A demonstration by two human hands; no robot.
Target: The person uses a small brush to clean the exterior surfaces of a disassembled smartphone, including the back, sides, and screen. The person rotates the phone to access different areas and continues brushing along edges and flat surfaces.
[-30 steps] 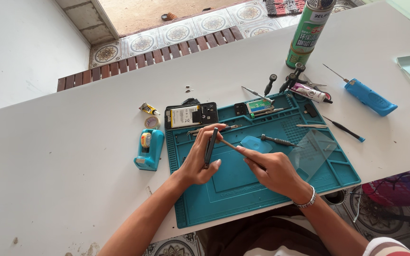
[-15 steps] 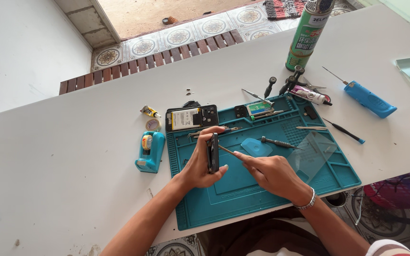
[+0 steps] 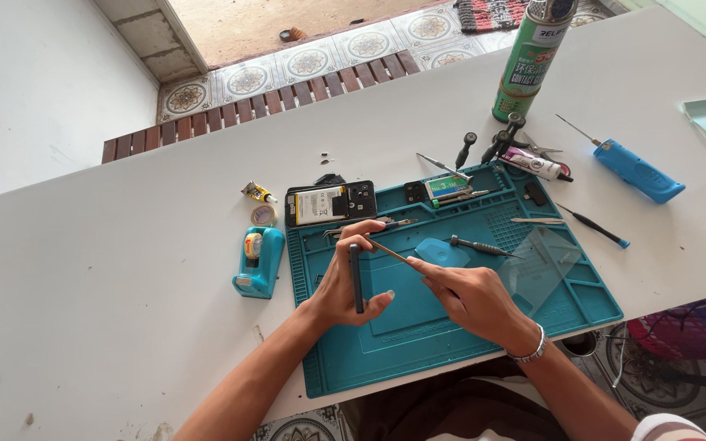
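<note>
- Teal rubber mat (image 3: 418,359) lies nearest the person, and both forearms reach out over its front edge.
- The left hand (image 3: 345,286) is clamped on a dark phone (image 3: 357,278), held on edge and upright just above the mat; compared with a second ago the phone stands steeper and sits a little lower in the grip.
- The right hand (image 3: 471,296) pinches a thin stick-like tool (image 3: 390,251), whose tip now meets the top edge of the phone; a moment ago the tool lay more along the phone's side, so the working point seems to have moved up to the corner, which suggests the prying or scraping is moving along the rim.
- Just beyond the hands a pale blue pick (image 3: 441,250) and a small screwdriver (image 3: 480,245) rest on the mat, with a clear sheet (image 3: 542,263) to the right.
- Further on, an opened phone body (image 3: 330,202) lies at the mat's far-left corner; a teal tape dispenser (image 3: 259,261) stands on the white surface (image 3: 108,278) to the left.
- Farthest off, a green spray can (image 3: 533,61) stands upright, and a blue handheld tool (image 3: 637,170) lies to its right.
</note>
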